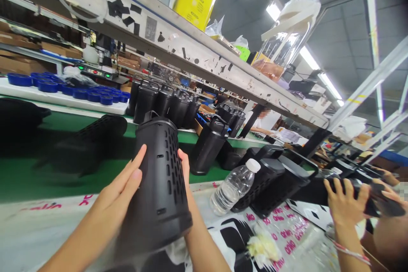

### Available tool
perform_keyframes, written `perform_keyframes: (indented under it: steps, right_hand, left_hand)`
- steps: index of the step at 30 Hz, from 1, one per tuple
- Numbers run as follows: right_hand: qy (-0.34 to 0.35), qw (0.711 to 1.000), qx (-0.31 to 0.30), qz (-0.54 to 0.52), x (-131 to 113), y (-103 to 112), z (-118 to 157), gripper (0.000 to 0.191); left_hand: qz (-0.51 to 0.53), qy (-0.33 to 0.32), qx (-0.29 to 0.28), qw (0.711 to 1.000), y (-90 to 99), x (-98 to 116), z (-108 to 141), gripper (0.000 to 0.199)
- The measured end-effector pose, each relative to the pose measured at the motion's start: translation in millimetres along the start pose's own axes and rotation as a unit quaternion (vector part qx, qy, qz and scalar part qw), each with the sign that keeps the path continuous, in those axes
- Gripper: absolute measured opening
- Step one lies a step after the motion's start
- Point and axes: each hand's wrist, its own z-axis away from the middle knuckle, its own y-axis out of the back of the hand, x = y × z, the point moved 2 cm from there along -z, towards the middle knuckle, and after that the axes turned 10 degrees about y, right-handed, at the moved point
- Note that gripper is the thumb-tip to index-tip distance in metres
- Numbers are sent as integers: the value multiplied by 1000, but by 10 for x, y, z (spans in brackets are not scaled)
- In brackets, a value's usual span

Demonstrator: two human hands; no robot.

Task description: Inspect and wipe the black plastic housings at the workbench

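I hold a black perforated cylinder housing (161, 178) upright between both hands, just above the near edge of the work table. My left hand (123, 185) presses flat on its left side. My right hand (185, 168) is behind its right side, only fingers and forearm showing. The housing has rows of slots and a handle on top.
A green conveyor belt (19, 178) carries more black housings (92, 138), with several upright (207, 144) beyond. A clear water bottle (232, 187) lies right of my hands. Blue caps (76, 89) sit on a white tray. A co-worker's hands (342, 204) hold a black part at right.
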Motion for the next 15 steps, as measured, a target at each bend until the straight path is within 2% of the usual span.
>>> perform_keyframes:
  steps: [2,6,10,12,15]
  right_hand:
    - [-2,1000,-7,7,15,20,6,62]
    - [12,999,-19,39,61,93,-6,57]
    - [21,999,-21,46,97,151,-16,55]
    - [20,999,-21,43,97,149,-14,52]
    - [25,999,-34,32,66,100,-9,50]
  left_hand:
    - [-17,13,1,1000,38,40,12,71]
    - [-49,-22,9,999,35,39,137,73]
    - [-169,-124,69,975,-35,-124,258,55]
    - [-202,-163,74,963,-68,-166,302,52]
    - [-166,-135,58,975,-58,-126,301,56]
